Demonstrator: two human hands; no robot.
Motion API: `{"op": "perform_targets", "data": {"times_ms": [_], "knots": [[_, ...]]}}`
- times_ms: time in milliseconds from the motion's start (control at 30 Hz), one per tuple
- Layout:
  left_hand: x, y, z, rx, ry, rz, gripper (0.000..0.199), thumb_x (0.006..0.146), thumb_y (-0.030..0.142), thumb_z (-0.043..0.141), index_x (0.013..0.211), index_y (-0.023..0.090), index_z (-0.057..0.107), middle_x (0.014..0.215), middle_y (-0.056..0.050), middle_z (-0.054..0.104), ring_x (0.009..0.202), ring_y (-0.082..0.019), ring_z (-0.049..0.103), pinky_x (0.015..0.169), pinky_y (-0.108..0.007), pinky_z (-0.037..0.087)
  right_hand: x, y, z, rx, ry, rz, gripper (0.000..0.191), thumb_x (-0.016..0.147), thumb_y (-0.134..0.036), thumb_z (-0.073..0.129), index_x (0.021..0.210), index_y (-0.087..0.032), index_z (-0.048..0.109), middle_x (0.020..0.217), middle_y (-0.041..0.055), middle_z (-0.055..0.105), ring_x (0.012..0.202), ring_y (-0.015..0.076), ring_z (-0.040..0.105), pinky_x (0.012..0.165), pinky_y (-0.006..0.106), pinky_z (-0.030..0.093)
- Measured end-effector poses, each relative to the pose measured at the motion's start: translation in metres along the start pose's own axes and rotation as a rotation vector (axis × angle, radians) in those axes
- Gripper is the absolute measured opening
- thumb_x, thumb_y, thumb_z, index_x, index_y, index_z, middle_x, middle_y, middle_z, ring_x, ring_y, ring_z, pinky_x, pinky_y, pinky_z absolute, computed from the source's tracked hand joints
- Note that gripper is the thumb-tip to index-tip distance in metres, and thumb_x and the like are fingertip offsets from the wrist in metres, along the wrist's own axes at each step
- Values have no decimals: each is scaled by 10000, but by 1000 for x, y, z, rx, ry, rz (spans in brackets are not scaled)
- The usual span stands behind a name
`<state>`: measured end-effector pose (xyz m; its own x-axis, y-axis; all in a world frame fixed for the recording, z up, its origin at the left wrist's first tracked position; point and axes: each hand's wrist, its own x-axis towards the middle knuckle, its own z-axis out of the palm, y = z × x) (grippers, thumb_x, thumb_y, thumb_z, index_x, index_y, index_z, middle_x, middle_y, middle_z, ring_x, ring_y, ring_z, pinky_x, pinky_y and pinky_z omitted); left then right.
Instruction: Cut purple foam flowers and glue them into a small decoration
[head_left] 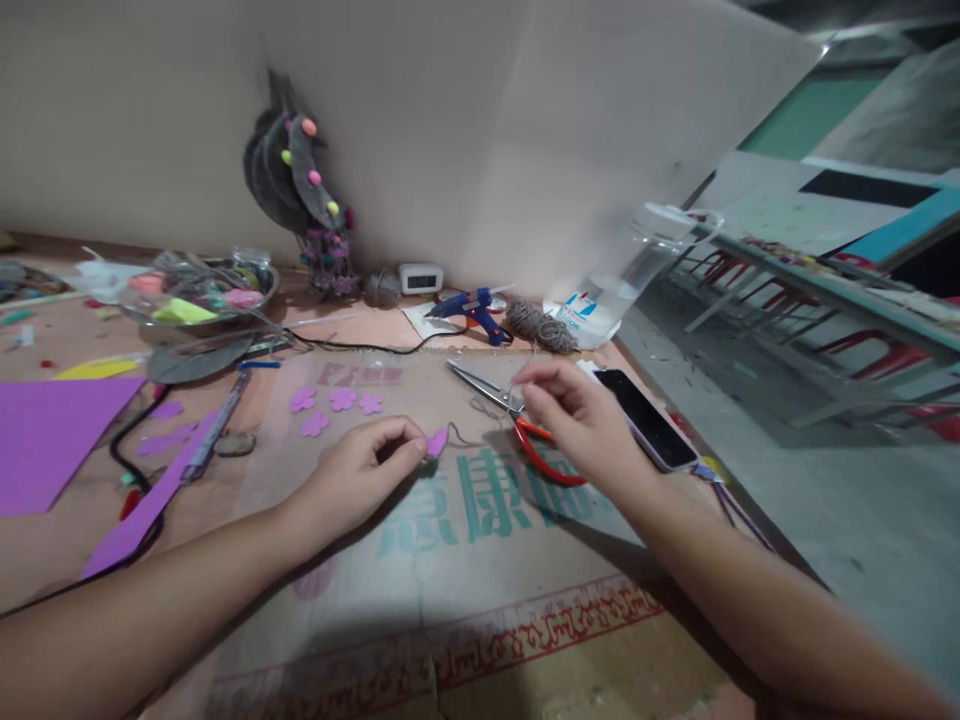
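Between the thumb and fingers of my left hand [375, 465] is a small purple foam flower piece [437, 442], partly covered by the fingertips. A thin grey yarn strand [461, 438] trails from it to the right. My right hand [574, 410] is closed in a pinch above the scissors; whatever is between its fingertips is too small to make out, though loops of grey strand lie near them. The scissors [536, 460], with orange-red handles, lie on the board, blades slightly apart and pointing away to the left. Several purple foam flowers [343, 399] lie flat beyond my left hand.
A blue glue gun [476, 310], grey yarn ball [551, 330], white clock [421, 278] and clear jug [630, 270] stand at the back. A phone [649, 420] lies right, near the table edge. Purple foam sheet [60, 435], cable, pen and a cluttered bowl [195, 300] occupy the left.
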<state>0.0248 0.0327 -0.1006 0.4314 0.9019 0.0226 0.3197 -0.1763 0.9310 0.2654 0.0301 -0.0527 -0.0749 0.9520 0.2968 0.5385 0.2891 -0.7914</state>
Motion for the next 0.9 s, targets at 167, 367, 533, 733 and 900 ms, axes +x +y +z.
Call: {"op": "perform_targets", "data": {"times_ms": [167, 367, 533, 733, 900], "knots": [[1, -2, 0, -4, -9, -19, 269, 886, 375, 449, 718, 191, 550, 698, 14, 552, 711, -160, 535, 667, -266, 382, 31, 21, -45, -391, 71, 7, 156, 850, -238, 550, 874, -167, 687, 665, 15, 654, 600, 157, 577, 581, 265, 423], [1, -5, 0, 21, -24, 0, 292, 898, 383, 430, 718, 190, 554, 691, 13, 533, 703, -161, 520, 667, -273, 377, 40, 67, -69, -1000, -273, -139, 223, 816, -110, 576, 974, -176, 718, 986, 109, 720, 943, 244, 615, 818, 314, 420], [2, -5, 1, -3, -14, -5, 264, 891, 352, 446, 714, 189, 552, 689, 18, 550, 706, -154, 534, 667, -263, 386, 45, 88, -75, -1064, -319, -125, 146, 794, -156, 603, 883, -153, 719, 895, 130, 715, 878, 257, 613, 748, 312, 405], [2, -2, 1, 11, -7, -2, 234, 875, 311, 453, 700, 186, 545, 665, 28, 544, 673, -141, 524, 639, -249, 378, 48, 77, -68, -1101, -267, -120, 159, 821, -159, 538, 750, -143, 679, 810, 140, 694, 812, 261, 613, 726, 329, 404], [2, -1, 0, -5, 32, -10, 208, 852, 281, 455, 680, 189, 526, 642, 37, 520, 645, -131, 501, 609, -242, 366, 22, 27, -39, -791, 31, -98, 172, 935, -229, 427, 939, -174, 590, 669, 52, 647, 592, 202, 585, 564, 294, 409]]}}
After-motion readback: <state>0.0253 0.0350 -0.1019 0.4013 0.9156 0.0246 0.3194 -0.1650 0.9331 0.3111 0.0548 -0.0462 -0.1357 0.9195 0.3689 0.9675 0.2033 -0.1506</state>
